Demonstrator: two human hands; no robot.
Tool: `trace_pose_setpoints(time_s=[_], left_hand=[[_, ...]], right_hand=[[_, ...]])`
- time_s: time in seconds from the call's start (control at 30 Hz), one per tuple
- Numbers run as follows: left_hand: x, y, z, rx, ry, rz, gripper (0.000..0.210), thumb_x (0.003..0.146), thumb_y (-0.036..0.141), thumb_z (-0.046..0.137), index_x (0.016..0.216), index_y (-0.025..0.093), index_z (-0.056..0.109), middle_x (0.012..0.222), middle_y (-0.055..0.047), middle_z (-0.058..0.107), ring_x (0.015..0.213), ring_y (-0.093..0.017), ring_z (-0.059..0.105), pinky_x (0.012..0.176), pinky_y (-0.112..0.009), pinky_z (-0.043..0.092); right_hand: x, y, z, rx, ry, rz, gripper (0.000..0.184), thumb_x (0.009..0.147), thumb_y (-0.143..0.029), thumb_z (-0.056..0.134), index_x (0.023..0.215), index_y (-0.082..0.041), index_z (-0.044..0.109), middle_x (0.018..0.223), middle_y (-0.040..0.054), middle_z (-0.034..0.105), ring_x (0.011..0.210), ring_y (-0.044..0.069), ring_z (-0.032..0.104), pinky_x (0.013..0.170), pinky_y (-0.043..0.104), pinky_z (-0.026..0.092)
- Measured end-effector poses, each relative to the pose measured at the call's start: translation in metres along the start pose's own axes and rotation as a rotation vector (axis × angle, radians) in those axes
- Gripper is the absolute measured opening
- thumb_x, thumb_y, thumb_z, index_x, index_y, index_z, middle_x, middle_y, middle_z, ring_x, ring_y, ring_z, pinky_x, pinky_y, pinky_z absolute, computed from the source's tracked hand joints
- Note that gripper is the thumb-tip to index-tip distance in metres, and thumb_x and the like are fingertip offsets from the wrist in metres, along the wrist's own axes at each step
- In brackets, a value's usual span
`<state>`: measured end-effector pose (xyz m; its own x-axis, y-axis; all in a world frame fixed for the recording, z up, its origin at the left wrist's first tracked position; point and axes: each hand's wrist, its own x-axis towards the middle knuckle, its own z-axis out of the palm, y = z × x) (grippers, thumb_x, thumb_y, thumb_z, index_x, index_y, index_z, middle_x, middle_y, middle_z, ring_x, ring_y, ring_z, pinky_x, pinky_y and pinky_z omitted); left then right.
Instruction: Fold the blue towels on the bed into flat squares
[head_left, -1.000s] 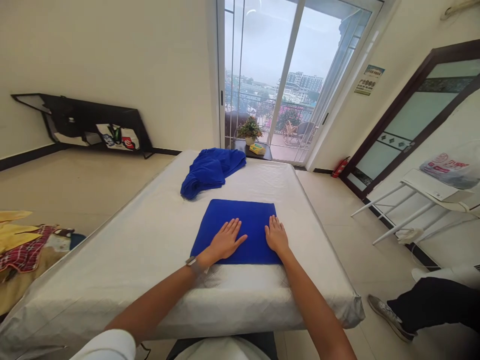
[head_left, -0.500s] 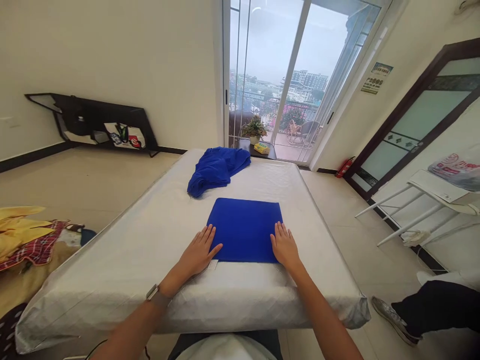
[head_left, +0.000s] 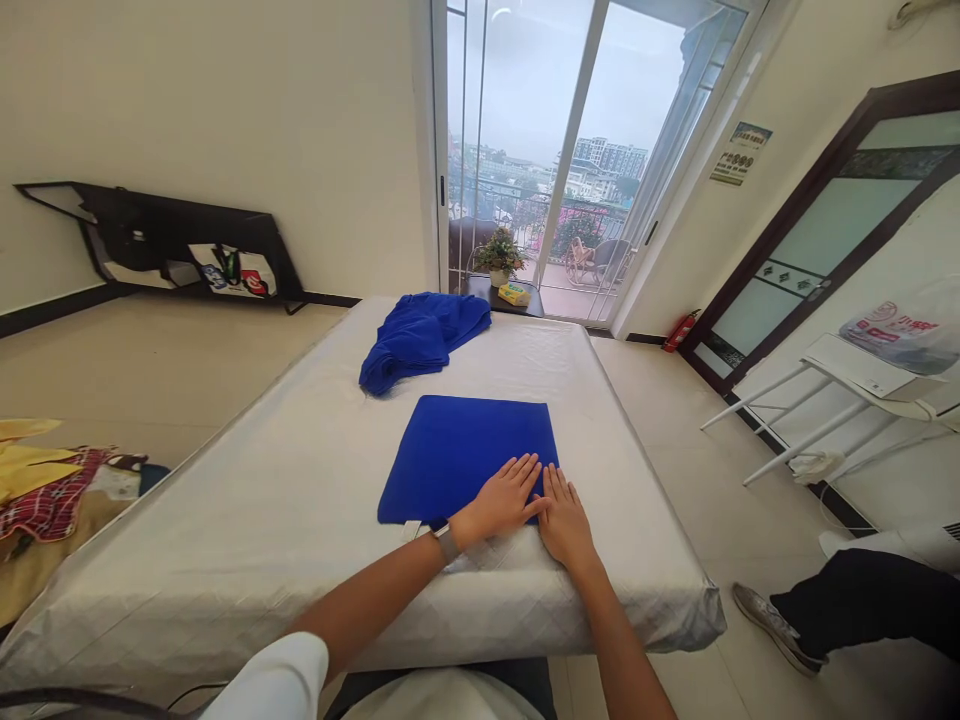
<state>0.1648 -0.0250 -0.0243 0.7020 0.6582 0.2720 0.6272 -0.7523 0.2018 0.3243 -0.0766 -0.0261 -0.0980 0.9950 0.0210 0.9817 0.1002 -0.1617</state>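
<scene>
A flat, folded blue cloth [head_left: 461, 450] lies near the front of the covered table [head_left: 300, 500], a small white tag showing at its near left edge. My left hand [head_left: 508, 495] rests palm down on its near right part, fingers stretched out. Right beside it, my right hand [head_left: 564, 512] lies flat over the cloth's right edge, its fingers extended. The thumbs meet or nearly meet. Farther back on the table sits a loose, crumpled heap of blue fabric [head_left: 424, 335].
Beyond the table stand a potted plant [head_left: 499, 255] and a yellow packet [head_left: 514, 293]. At right are a white stool [head_left: 862, 370] bearing a plastic bag and a person's leg and shoe [head_left: 780, 630]. Heaped clothes [head_left: 52, 490] lie at left.
My left hand has moved from the cloth's left edge across to its right side, beside my right hand. The right hand stays at the right edge. The view has shifted slightly.
</scene>
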Motion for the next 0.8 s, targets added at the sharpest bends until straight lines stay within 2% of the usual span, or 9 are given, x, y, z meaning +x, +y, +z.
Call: trace_pose_setpoints(time_s=[0.07,0.17,0.27,0.43,0.53,0.67,0.8], left_hand=[[0.003,0.004,0.004,-0.005,-0.006,0.004,0.072,0.101,0.059,0.018,0.154,0.011,0.032,0.16,-0.014,0.032,0.151,-0.023,0.023,0.123,-0.041,0.02],[-0.016,-0.006,0.003,0.015,-0.011,-0.012,0.072,0.102,0.059,0.02,0.156,0.013,0.027,0.161,-0.013,0.03,0.151,-0.022,0.021,0.124,-0.04,0.019],[-0.054,-0.028,-0.006,0.064,0.008,-0.062,0.07,0.102,0.058,0.022,0.158,0.018,0.019,0.162,-0.009,0.028,0.151,-0.022,0.021,0.123,-0.042,0.02],[-0.13,-0.071,-0.021,0.184,0.025,-0.334,0.067,0.102,0.056,0.026,0.158,0.021,0.017,0.162,-0.008,0.029,0.15,-0.025,0.026,0.121,-0.047,0.026],[-0.165,-0.085,-0.026,0.22,0.029,-0.419,0.068,0.102,0.055,0.026,0.158,0.02,0.016,0.162,-0.009,0.029,0.149,-0.026,0.028,0.119,-0.048,0.03],[-0.189,-0.084,-0.032,0.222,0.001,-0.446,0.065,0.102,0.052,0.025,0.158,0.019,0.021,0.16,-0.01,0.032,0.148,-0.026,0.031,0.118,-0.046,0.033],[-0.188,-0.068,-0.04,0.18,-0.03,-0.418,0.063,0.103,0.05,0.026,0.154,0.015,0.034,0.156,-0.014,0.039,0.145,-0.027,0.037,0.117,-0.048,0.034]], right_hand=[[-0.001,0.001,0.001,0.004,0.007,-0.004,0.061,0.105,-0.038,0.02,0.157,-0.007,0.023,0.164,0.0091,0.018,0.152,0.02,0.014,0.123,0.039,0.015],[-0.001,0.0,0.002,0.018,0.02,-0.009,0.062,0.105,-0.041,0.021,0.157,-0.008,0.023,0.164,0.0098,0.018,0.152,0.021,0.014,0.123,0.04,0.016],[-0.001,-0.001,0.001,0.034,0.021,0.0,0.064,0.105,-0.045,0.019,0.158,-0.009,0.02,0.164,0.0091,0.017,0.152,0.021,0.015,0.123,0.041,0.016],[-0.001,-0.002,0.0,0.024,0.005,0.014,0.065,0.105,-0.046,0.015,0.158,-0.009,0.018,0.164,0.0066,0.014,0.152,0.02,0.014,0.124,0.039,0.014],[0.0,-0.003,-0.002,0.014,-0.004,0.017,0.064,0.105,-0.046,0.016,0.158,-0.009,0.019,0.164,0.0071,0.015,0.152,0.02,0.014,0.124,0.04,0.015],[-0.006,-0.008,-0.008,-0.003,-0.005,0.039,0.063,0.105,-0.042,0.018,0.157,-0.008,0.021,0.164,0.0084,0.018,0.152,0.021,0.014,0.124,0.042,0.015],[-0.022,-0.012,-0.012,0.012,-0.001,0.018,0.063,0.105,-0.044,0.017,0.157,-0.01,0.023,0.164,0.0085,0.018,0.152,0.021,0.015,0.124,0.042,0.016]])
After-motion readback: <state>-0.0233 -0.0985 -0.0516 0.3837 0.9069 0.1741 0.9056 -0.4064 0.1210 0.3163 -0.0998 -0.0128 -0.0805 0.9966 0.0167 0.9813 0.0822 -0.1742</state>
